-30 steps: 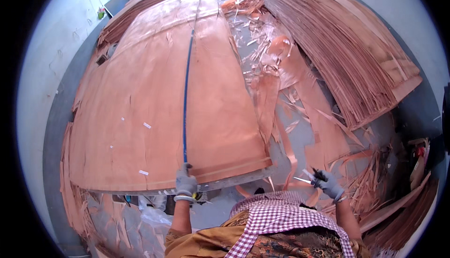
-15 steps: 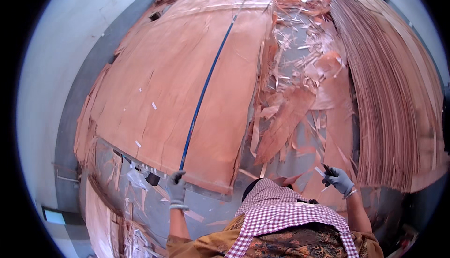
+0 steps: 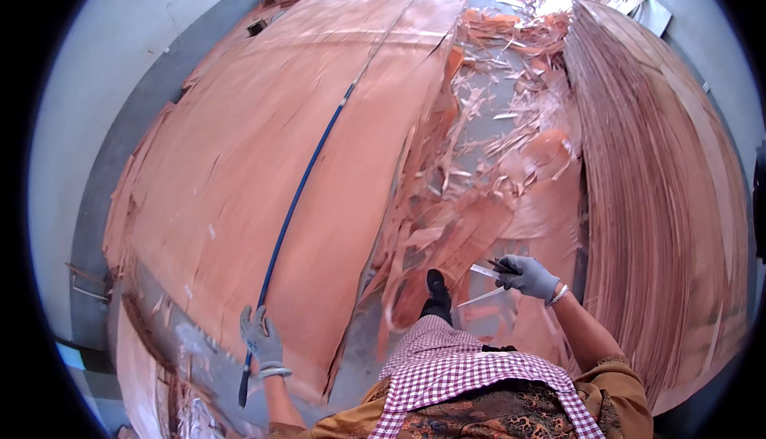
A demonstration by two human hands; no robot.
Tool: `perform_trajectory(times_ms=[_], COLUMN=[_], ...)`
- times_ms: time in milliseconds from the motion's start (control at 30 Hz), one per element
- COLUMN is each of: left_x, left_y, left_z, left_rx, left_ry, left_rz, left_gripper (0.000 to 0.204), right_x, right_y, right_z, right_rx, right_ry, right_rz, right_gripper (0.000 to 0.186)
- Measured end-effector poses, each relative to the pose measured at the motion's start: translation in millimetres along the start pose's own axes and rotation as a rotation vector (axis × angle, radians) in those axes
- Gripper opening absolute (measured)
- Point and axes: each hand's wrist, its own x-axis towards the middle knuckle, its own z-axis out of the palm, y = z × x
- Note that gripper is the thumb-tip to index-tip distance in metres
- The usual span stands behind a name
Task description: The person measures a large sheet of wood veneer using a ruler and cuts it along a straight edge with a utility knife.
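Note:
A broad stack of reddish-brown wood veneer sheets (image 3: 239,168) lies to my left. A long blue pole (image 3: 292,204) runs lengthwise over its top, the dark near end sticking out past my left hand (image 3: 263,343). That hand, in a grey glove, rests on the pole with its fingers stretched out and apart. My right hand (image 3: 528,276), gloved too, is closed around a dark-handled knife (image 3: 504,266) with a pale flat blade, held above the floor scraps. A thin whitish strip (image 3: 481,297) juts out below the same hand; how it is held is hidden.
On the right stands a tall stack of veneer (image 3: 638,176) with layered edges. Torn veneer scraps (image 3: 511,160) litter the aisle between the stacks. My dark shoe (image 3: 436,283) points up the aisle. Plastic and offcuts (image 3: 191,351) lie at the lower left.
My body and view have moved forward along the aisle. My left hand has loosened from the pole's near end and now lies farther up it. The right hand with the knife has swung inward.

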Motion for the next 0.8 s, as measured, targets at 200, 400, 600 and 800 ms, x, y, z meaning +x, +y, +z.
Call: perform_trajectory(times_ms=[200, 400, 600, 800], left_x=[133, 268, 370, 469], left_y=[148, 287, 387, 500], left_z=[115, 179, 258, 377], left_rx=[-0.222, -0.308, -0.151, 0.015], left_ry=[-0.11, -0.254, -0.336, -0.371], left_rz=[0.225, 0.464, 0.506, 0.512], left_gripper=[0.024, 0.04, 0.062, 0.089], right_x=[100, 176, 290, 474], right_y=[-15, -9, 3, -4], right_z=[-107, -169, -260, -371], right_rx=[0.197, 0.349, 0.231, 0.34], right_ry=[0.131, 0.172, 0.093, 0.066], right_rz=[0.07, 0.102, 0.088, -0.052], right_gripper=[0.016, 0.017, 0.016, 0.013])
